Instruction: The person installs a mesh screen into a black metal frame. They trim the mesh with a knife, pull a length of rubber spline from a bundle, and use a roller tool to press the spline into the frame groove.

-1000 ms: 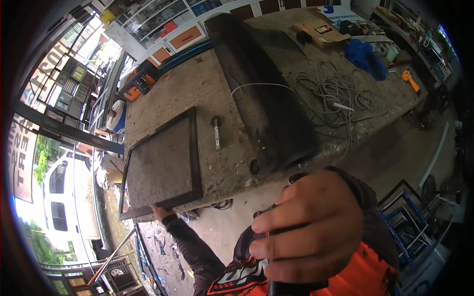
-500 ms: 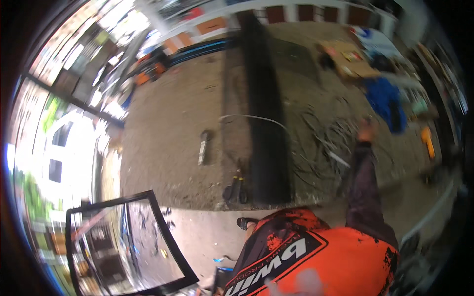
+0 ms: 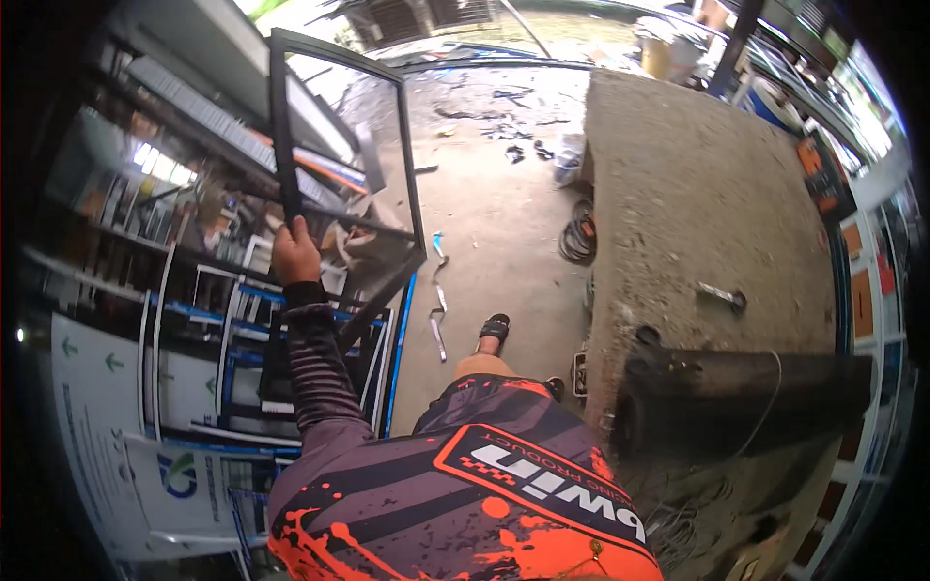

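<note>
My left hand [image 3: 296,254] is closed around the left upright of a black rectangular window frame [image 3: 413,160]. The frame stands tilted, and the background shows through it; I cannot tell whether it holds glass or mesh. A thin bar crosses its lower part. My left forearm, in a dark striped sleeve, reaches up from the lower left. My right hand is out of the picture. On the worktable [image 3: 697,184] to my right lies a dark, long roll [image 3: 717,397] with a pale cord [image 3: 775,382] around it. A small pale tool [image 3: 722,295] lies beyond the roll.
Several frames and panels [image 3: 218,358] lean at the left, next to white printed sheets [image 3: 97,378]. A crumpled strip [image 3: 439,300] lies on the concrete floor ahead. Coiled cable [image 3: 578,235] hangs at the table's side. Loose cords [image 3: 668,523] lie near the roll.
My view has swung left, bringing the black frame from the lower left to the upper left, with my left hand now visible on it. My right hand, earlier over the table, has left the picture.
</note>
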{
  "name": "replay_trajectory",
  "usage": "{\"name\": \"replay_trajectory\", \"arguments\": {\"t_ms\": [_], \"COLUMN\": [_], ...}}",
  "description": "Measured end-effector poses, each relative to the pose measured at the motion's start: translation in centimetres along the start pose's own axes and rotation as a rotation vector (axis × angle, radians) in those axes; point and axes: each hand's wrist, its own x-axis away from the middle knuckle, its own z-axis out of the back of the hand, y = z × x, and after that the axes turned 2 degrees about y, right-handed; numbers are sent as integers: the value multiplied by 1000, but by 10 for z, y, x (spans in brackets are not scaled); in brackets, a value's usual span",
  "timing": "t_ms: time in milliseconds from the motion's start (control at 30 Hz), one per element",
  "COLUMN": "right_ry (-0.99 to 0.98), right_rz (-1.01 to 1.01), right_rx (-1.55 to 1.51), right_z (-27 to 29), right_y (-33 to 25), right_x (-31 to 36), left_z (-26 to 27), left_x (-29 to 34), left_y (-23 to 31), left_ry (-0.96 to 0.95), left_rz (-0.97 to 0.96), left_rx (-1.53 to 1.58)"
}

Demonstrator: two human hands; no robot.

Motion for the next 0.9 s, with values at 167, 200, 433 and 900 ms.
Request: {"name": "replay_trajectory", "arguments": {"t_ms": [167,200,433,900], "right_ry": [-178,-217,-852,-1760], "right_rz": [272,325,909,1439], "right_rx": [-219,-267,-841,-1248], "right_z": [-16,-16,-22,-115], "right_y": [-138,-165,-417,-826], "right_x": [9,10,45,381], "left_z": [7,0,-24,38], "left_x": [17,19,-12,-1], "left_y": [-59,-68,-58,-139], "left_ry": [-49,-83,-330,-251], "left_rz": [-4,-29,-151,-416], "left_rx": [19,21,427,492]}}
